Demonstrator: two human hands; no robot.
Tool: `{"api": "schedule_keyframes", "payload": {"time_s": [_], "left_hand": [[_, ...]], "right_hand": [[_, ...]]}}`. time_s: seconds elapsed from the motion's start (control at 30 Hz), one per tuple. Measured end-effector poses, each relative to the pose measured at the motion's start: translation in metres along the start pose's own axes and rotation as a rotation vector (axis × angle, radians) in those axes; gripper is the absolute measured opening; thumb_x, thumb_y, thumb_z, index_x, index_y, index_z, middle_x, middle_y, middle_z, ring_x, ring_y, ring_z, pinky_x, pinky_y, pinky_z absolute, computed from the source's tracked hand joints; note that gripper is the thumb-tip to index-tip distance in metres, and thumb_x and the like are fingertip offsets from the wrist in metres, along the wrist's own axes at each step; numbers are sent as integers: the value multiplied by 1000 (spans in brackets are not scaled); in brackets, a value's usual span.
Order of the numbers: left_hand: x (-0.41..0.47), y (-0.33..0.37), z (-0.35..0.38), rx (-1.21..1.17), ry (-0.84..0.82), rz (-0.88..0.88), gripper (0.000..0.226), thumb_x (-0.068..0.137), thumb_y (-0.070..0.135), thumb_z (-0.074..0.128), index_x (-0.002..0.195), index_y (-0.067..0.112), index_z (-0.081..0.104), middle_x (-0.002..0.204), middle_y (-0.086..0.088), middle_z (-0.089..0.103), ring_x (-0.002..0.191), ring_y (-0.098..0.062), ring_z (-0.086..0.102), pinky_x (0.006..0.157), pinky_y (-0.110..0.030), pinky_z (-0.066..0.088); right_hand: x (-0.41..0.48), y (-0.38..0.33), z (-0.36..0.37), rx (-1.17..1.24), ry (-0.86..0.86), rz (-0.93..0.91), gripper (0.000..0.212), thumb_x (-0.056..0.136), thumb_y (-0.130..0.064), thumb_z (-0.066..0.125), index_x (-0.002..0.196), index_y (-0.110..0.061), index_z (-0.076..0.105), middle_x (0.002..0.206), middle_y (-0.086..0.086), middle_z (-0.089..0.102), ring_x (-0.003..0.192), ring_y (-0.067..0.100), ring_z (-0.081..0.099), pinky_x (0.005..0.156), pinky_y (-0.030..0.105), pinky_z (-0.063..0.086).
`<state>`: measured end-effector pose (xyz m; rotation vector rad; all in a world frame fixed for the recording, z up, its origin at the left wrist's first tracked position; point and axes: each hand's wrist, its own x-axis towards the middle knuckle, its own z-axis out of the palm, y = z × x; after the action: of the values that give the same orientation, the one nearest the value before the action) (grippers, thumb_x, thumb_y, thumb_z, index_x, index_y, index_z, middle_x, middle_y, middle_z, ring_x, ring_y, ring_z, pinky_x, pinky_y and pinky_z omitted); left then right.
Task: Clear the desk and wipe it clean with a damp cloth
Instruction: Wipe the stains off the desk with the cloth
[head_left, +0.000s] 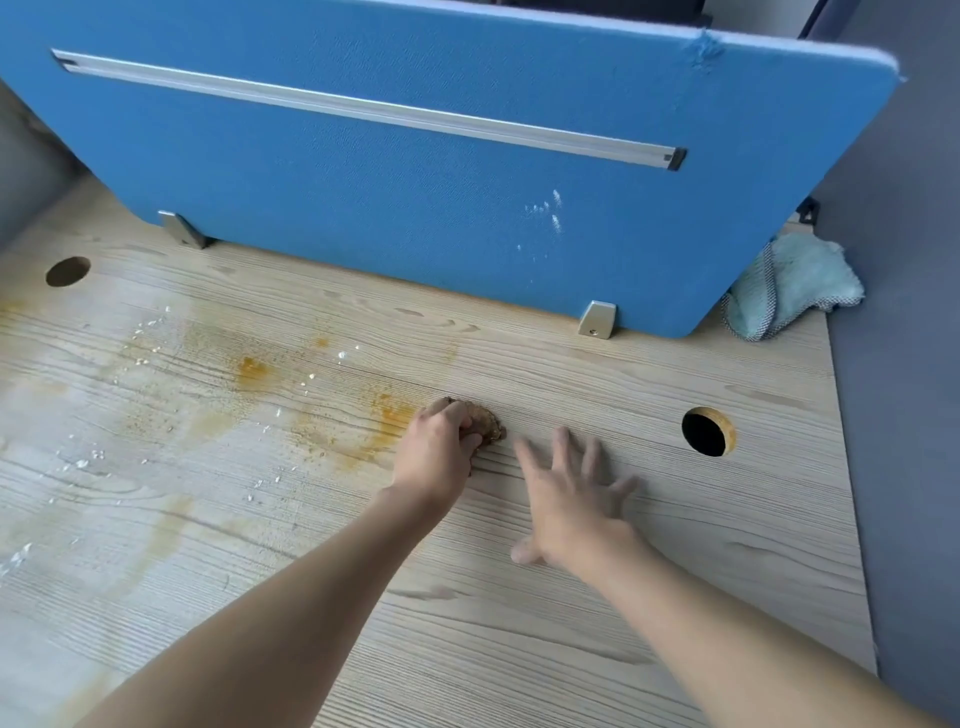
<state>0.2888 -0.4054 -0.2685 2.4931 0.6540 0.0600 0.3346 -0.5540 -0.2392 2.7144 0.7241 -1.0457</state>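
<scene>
Noted in front of the blue partition (415, 182), left end: orange stains (252, 369) smeared into the tabletop (467, 649), white crumbs (83, 462) scattered over them. Not yet wiped, judging by the mess.

In front of the partition's middle: left hand (439, 452), fingers (457, 415) curled over and gripping a brown crumbly lump (491, 423) at the stain's edge. Probably lifting debris off first, to avoid smearing it about in the wipe.

Just right of that: right hand (571, 509), blurred, fingers spread and holding nothing, low over the wood. Cannot tell whether touching. Likely poised to catch or sweep loose bits.

Beyond the partition's right end: pale green cloth (792, 286), bunched on the tabletop corner, well apart from both hands. Parked clear of the dirt, presumably until after the clearing
</scene>
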Motion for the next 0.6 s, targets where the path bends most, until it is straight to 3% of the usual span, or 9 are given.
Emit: {"api": "schedule_keyframes", "payload": {"time_s": [0.13, 0.2, 0.33, 0.4, 0.47, 0.53, 0.6], "left_hand": [[2, 3, -9, -45, -51, -30, 5, 89, 12, 69, 88, 9, 64, 87, 0, 62, 81, -20, 58, 69, -31, 46], [4, 4, -22, -183, -83, -109, 8, 91, 12, 68, 86, 13, 62, 81, 3, 63, 75, -16, 59, 67, -29, 48], [-5, 12, -43, -999, -210, -393, 14, 103, 9, 48, 101, -3, 55, 86, -17, 60, 66, -23, 59, 57, -32, 53], [-14, 11, -47, -1372, -302, -556, 29, 107, 13, 36, 98, -2, 59, 96, -23, 59, 80, -26, 58, 77, -37, 52], [-20, 9, -48, -1571, -358, -663, 42, 106, 27, 39, 86, 3, 67, 102, -25, 61, 94, -30, 57, 99, -42, 45], [-25, 8, -50, -1604, -336, -651, 39, 102, 31, 49, 106, -4, 66, 111, -27, 61, 102, -32, 57, 103, -43, 44], [-28, 10, -53, -1632, -275, -609, 47, 98, 24, 56, 128, -12, 53, 115, -29, 57, 99, -32, 59, 90, -41, 51]], "right_hand": [[-3, -5, 7, -22, -14, 12, 130, 72, -46, 85, 156, -40, -14, 161, 13, -31, 147, 50, -18, 102, 82, 23], [-3, -7, 5, -22, -30, 26, 131, 71, -46, 86, 156, -41, -14, 161, 13, -32, 147, 50, -19, 102, 82, 24], [-4, -7, 1, -9, -34, 35, 129, 73, -45, 85, 156, -42, -13, 160, 11, -34, 147, 49, -21, 103, 82, 23], [-6, -6, -2, 2, -49, 28, 130, 72, -47, 86, 155, -44, -14, 160, 9, -35, 147, 48, -22, 104, 82, 21], [-9, -4, -3, 19, -61, 29, 126, 72, -48, 85, 156, -45, -9, 162, 8, -30, 148, 46, -20, 108, 79, 18], [-11, -3, -1, 151, 66, 21, 100, 80, -46, 80, 157, -40, 16, 167, 8, -3, 151, 43, -1, 114, 69, 21], [-13, -6, -2, 564, 419, -26, 49, 91, -32, 69, 137, -27, 53, 145, 8, 45, 137, 30, 40, 108, 40, 37]]}}
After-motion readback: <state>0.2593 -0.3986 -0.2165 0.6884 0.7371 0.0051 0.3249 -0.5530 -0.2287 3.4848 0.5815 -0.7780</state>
